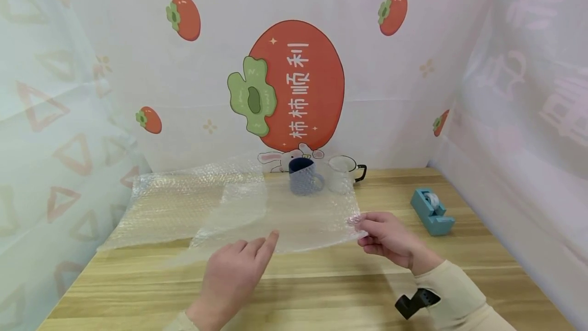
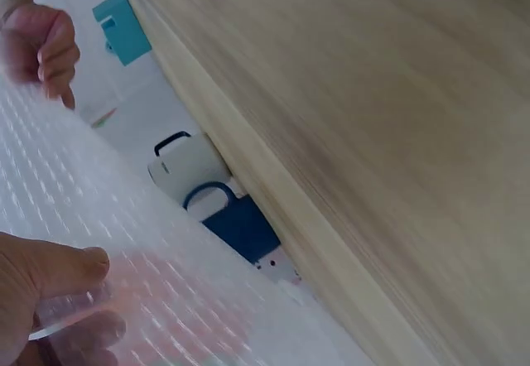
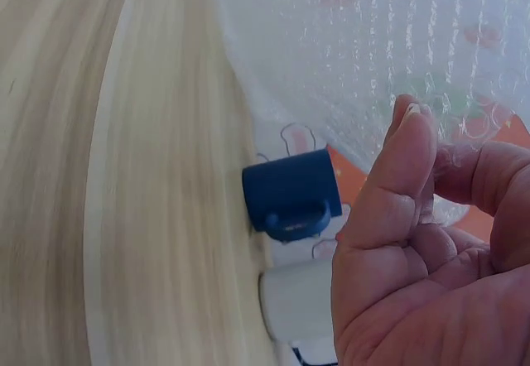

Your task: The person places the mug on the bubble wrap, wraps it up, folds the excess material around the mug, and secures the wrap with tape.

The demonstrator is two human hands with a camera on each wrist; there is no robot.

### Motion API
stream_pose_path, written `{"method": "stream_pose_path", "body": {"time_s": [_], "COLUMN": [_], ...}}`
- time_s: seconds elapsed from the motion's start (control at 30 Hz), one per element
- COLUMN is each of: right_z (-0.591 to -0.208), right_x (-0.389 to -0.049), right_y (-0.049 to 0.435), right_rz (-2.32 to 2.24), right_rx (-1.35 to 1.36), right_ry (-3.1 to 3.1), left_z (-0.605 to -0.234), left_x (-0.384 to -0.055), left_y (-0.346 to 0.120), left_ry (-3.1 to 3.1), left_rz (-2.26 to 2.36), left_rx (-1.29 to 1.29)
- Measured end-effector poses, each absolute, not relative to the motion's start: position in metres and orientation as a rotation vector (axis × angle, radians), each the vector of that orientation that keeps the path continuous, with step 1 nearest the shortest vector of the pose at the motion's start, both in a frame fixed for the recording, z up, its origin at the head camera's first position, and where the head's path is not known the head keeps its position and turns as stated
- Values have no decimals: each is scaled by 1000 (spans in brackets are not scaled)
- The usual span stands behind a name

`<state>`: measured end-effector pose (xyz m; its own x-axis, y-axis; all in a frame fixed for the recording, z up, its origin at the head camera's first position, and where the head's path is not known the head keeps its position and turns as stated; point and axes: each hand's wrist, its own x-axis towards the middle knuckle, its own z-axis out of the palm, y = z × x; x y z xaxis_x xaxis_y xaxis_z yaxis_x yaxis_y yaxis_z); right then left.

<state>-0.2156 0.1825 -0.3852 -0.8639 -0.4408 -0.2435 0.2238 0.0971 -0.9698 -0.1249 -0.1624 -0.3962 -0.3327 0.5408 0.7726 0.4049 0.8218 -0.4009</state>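
Observation:
A sheet of clear bubble wrap (image 1: pixel 239 208) is held up and spreads left over the wooden table. My right hand (image 1: pixel 390 236) pinches its right corner between thumb and fingers. At the near edge, my left hand (image 1: pixel 236 272) has its thumb (image 2: pixel 70 268) on one side of the sheet and its fingers on the other. Behind the wrap stand a dark blue mug (image 3: pixel 290 190), partly seen through it in the head view, and a pale mug (image 3: pixel 298 300) with a black handle, both upright near the back of the table.
A teal tape dispenser (image 1: pixel 434 213) with a roll of tape stands at the right of the table (image 1: pixel 298 295). White printed cloth (image 1: pixel 367 91) hangs behind, and more cloth closes off both sides. A black device (image 1: pixel 417 301) is at my right sleeve.

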Motion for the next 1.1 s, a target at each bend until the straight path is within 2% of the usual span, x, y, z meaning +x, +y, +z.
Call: {"method": "stream_pose_path", "body": {"time_s": [0.43,1.1], "right_z": [-393,-412], "right_x": [-206,-183], "right_y": [238,297], "right_rz": [-1692,-1382], "right_rx": [-273,-402], "right_ry": [1955,2203], "left_z": [-405,-405], "left_x": [-115,-86], "left_y": [-194,-154], "left_ry": [-2036,-1903], "left_rz": [65,-37], "left_rx": [-681,-959]}}
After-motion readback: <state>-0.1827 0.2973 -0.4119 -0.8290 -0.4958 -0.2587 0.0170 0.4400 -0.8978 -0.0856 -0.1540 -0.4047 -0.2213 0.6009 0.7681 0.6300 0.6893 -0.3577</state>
